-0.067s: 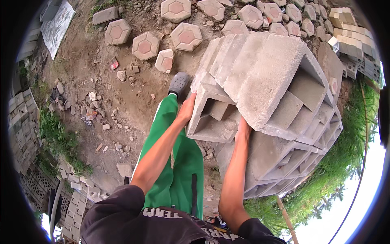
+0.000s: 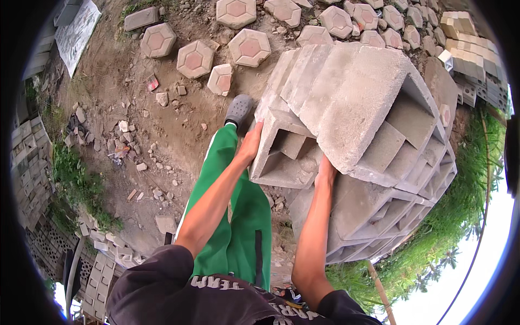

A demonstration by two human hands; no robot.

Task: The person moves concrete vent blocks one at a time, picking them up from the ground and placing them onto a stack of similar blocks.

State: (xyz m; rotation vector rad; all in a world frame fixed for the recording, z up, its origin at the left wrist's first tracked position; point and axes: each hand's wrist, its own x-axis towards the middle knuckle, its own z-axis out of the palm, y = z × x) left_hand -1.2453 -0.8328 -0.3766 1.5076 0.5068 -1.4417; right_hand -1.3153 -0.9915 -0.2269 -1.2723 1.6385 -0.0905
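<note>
A grey, square-mouthed hollow concrete block (image 2: 292, 174) sits at the near left side of a large stack of similar concrete blocks (image 2: 352, 103). Its open end faces me, and inner ledges show within. My left hand (image 2: 251, 143) presses flat along the block's left wall. Against the opposite wall is my right hand (image 2: 325, 172), squeezed between this block and the bigger one beside it; its fingertips are hidden. Both hands grip the block between them.
Hexagonal pavers (image 2: 249, 47) with reddish centres lie on the dirt ahead. Rubble (image 2: 123, 127) is scattered to the left. Greenery (image 2: 466, 200) borders the stack on the right, and pale blocks (image 2: 468, 54) are piled at the far right. My grey clog (image 2: 238, 108) stands beside the stack.
The view has shifted very slightly. Both hands keep the same hold on the concrete block, with no visible movement of it against the stack.
</note>
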